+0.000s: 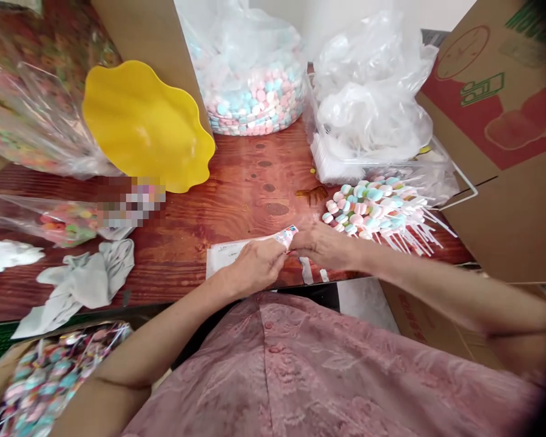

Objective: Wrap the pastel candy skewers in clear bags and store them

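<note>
My left hand (260, 262) is closed on a small printed plastic wrapper (287, 234) with pink and blue marks, close to the table's front edge. My right hand (322, 244) meets it from the other side, its slightly blurred fingers pinched at the wrapper's right edge. Whatever may lie inside the wrapper is hidden. A flat white packet (221, 256) lies partly beneath my left hand. Just beyond my right hand lies a pile of marshmallow and gummy skewers (373, 206), their white sticks pointing right.
Behind stand a bag of pastel marshmallows (259, 97) and a clear tray (341, 167) topped with plastic bags. A yellow wavy-edged bowl (148, 124) leans at left, near a grey cloth (88, 279). Cardboard boxes (495, 224) flank the right. Finished-looking skewers (50, 382) fill a box at lower left.
</note>
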{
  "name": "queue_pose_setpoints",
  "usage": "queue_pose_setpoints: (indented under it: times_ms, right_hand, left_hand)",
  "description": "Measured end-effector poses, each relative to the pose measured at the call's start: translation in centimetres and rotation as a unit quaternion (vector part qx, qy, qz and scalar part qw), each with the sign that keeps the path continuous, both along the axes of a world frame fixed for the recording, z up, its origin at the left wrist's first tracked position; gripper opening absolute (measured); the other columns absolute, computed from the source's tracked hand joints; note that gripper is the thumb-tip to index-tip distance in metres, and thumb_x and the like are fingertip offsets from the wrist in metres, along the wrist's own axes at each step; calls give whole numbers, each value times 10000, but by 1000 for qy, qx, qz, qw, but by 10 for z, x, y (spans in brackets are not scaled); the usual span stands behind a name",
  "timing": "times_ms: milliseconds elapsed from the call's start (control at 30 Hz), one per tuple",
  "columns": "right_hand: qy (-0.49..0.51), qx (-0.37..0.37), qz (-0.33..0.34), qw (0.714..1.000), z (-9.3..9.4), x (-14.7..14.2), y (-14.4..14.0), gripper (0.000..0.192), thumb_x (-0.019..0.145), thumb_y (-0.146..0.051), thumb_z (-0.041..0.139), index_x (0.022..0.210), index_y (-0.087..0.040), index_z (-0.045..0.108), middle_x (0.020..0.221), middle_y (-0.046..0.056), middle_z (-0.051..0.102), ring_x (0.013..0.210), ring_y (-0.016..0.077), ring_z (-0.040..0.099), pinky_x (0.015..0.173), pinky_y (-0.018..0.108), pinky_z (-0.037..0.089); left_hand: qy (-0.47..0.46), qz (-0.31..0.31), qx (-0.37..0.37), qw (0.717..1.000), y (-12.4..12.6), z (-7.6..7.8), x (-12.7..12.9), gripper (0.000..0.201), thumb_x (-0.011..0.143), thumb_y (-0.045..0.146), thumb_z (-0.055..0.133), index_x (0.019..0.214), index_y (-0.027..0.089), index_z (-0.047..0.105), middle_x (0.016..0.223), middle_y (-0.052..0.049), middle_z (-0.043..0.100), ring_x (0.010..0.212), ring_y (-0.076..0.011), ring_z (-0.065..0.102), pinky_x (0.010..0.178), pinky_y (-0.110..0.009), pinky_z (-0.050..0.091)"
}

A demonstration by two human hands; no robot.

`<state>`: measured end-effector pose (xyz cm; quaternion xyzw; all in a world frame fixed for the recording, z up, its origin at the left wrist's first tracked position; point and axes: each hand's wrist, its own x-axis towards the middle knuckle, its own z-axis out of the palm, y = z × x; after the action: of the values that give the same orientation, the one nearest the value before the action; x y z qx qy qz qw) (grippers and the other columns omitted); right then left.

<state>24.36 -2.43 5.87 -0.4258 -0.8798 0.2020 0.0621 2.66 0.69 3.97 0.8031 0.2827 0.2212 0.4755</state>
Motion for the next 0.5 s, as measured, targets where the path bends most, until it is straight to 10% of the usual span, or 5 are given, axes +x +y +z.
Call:
queue_pose_setpoints:
  times_ms: [100,233,500]
  right_hand:
    - [127,156,-220,954,-28,12,-56,352,966,-258,471,1293,-233,597,1257,110,621,1148,227,586,957,422,497]
    - [133,276,-438,845,-62,34,-114,338,923,-240,552,1254,-254,614,1140,101,646,1021,235,641,859,404,551]
    - [-121,105,-408,899,-68,28,-58,271,903,-188,436,863,-149,701,852,118,685,701,185,606,572,290,380]
  left_hand:
    - [-30,72,-88,993,-6,-6,-22,202,850,309,587,745,164,680,721,-27,622,673,-118,532,654,-226,419]
    - [-55,141,-392,907,-10,-13,-43,283,748,429,689,721,157,616,553,23,554,386,-50,380,373,-174,240]
    - [-141,145,-463,863,-8,-13,3,329,644,389,789,791,118,675,642,-28,644,428,-82,548,310,-133,215]
